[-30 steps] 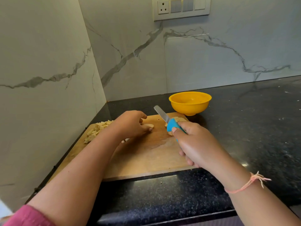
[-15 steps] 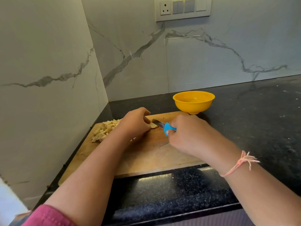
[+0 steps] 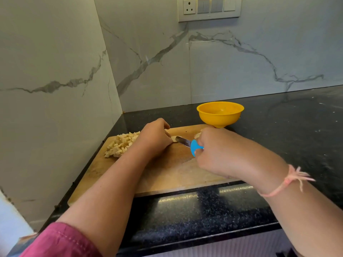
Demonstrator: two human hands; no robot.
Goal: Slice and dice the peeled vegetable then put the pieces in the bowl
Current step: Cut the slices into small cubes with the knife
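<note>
Two bare forearms reach in from the near edge, the left one coming out of one pink sleeve [image 3: 61,242], the right one wearing one pink thread bracelet [image 3: 289,179]. Under them runs the black speckled counter [image 3: 185,216], and on it lies one wooden cutting board [image 3: 176,175].

One second ago the knife blade pointed away toward the bowl, apart from the left hand, and the right hand was nearer to the camera. Now the right hand [image 3: 219,154] is further forward and closes its fingers around the blue handle of the one knife [image 3: 187,143]. The blade lies low and points to the left, and its tip meets the vegetable piece [image 3: 174,139]. Half a second ago the blade was already close to this place.

The left hand [image 3: 156,138] has its fingers curled downward and holds this pale vegetable piece against the board with the fingertips. A second piece [image 3: 197,134] shows just behind the right hand, mostly hidden by it.

To the left of the left hand, touching the wrist, is one pile of diced pieces [image 3: 121,144]; the cubes are too many to count. All the cut pieces I can see lie on the board.

Just beyond the far right corner of the board stands one yellow bowl [image 3: 220,114], upright. Behind it rise the two marble walls of the corner, and high on the back wall is one switch plate [image 3: 208,8] with one socket and several switches.
</note>
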